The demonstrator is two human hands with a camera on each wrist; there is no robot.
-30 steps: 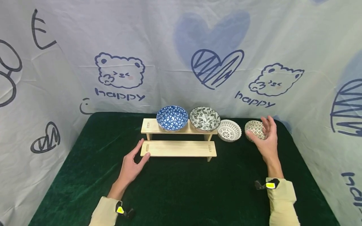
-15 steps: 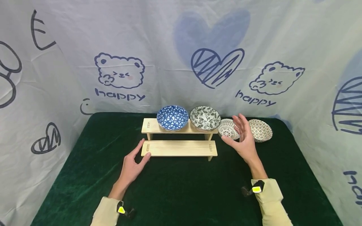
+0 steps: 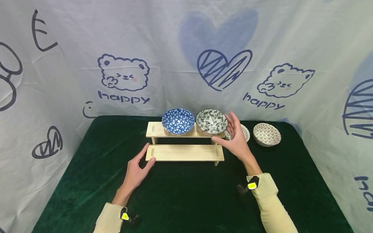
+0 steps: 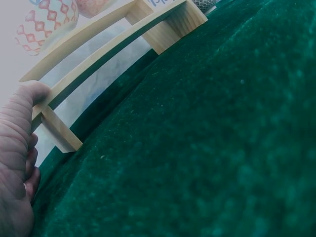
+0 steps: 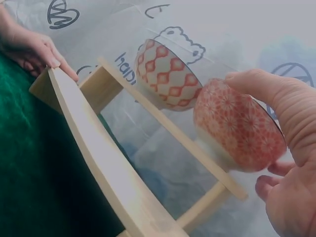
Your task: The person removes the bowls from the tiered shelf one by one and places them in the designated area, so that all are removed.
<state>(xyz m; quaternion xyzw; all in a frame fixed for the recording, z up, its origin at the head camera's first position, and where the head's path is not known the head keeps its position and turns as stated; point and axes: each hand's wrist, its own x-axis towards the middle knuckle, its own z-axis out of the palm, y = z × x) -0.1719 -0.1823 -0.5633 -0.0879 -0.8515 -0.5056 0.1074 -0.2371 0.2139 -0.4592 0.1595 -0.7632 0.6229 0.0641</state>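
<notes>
A two-step wooden shelf stand stands on the cloth. My left hand holds the left end of its lower board, thumb at the front edge and index finger at the back. On the upper step sit a blue triangle-patterned bowl and a bowl with grey leaves. My right hand is spread around the right side of the leaf bowl. In the right wrist view its thumb lies at the rim of that bowl, whose outside is red-flowered; firm contact cannot be told.
A white bowl is partly hidden behind my right hand. Farther right, a bowl with a brown lattice pattern stands on the dark green cloth. A printed white curtain hangs close behind the stand.
My right hand has moved left from the lattice bowl, past the white bowl, to the leaf bowl. The left hand and the stand stay in place.
</notes>
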